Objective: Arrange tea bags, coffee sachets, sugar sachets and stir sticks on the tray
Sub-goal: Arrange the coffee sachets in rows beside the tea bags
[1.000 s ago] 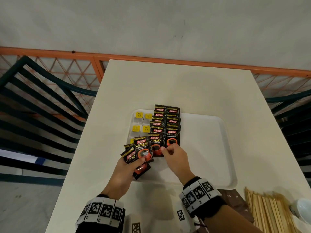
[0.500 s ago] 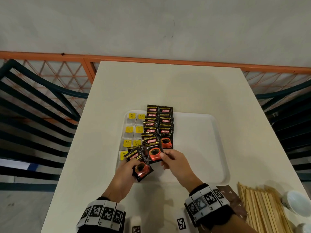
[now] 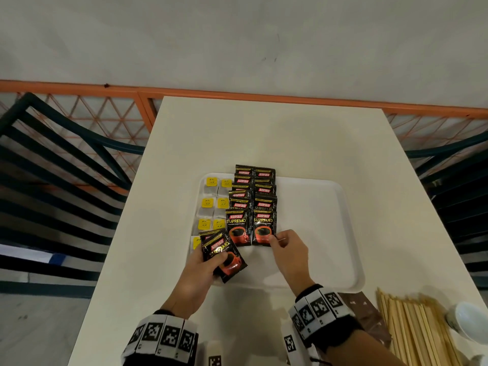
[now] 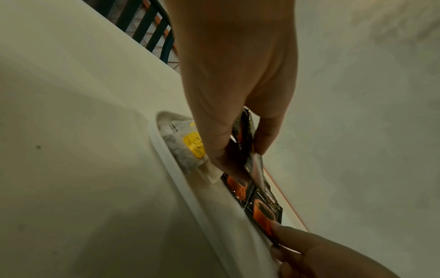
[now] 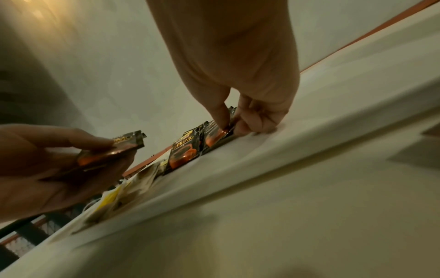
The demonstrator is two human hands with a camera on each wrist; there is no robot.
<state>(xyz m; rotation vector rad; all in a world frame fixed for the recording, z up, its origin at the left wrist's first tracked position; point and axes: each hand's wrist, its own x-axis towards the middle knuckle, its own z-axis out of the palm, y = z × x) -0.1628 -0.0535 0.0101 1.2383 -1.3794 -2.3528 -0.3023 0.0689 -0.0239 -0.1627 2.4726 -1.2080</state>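
A white tray (image 3: 330,233) lies on the table. Tea bags with yellow tags (image 3: 211,204) fill its left column. Beside them, black Kopiko coffee sachets (image 3: 252,199) lie in two overlapping columns. My left hand (image 3: 203,262) grips a small stack of coffee sachets (image 3: 223,253) over the tray's near left corner, thumb on top. My right hand (image 3: 284,245) pinches the near right corner of the front sachet in the right column (image 3: 264,228), which lies on the tray. The right wrist view shows thumb and forefinger (image 5: 223,120) closed on that sachet (image 5: 214,137). The left wrist view shows the held stack (image 4: 245,139).
Wooden stir sticks (image 3: 412,328) lie on the table at the near right, next to brown sachets (image 3: 364,310) and a white cup (image 3: 470,320). Dark chairs (image 3: 52,180) flank the table on both sides. The tray's right half holds nothing.
My right hand took a sachet from the left hand's stack and laid it at the front of the right column. The left hand's stack shifted slightly nearer and left.
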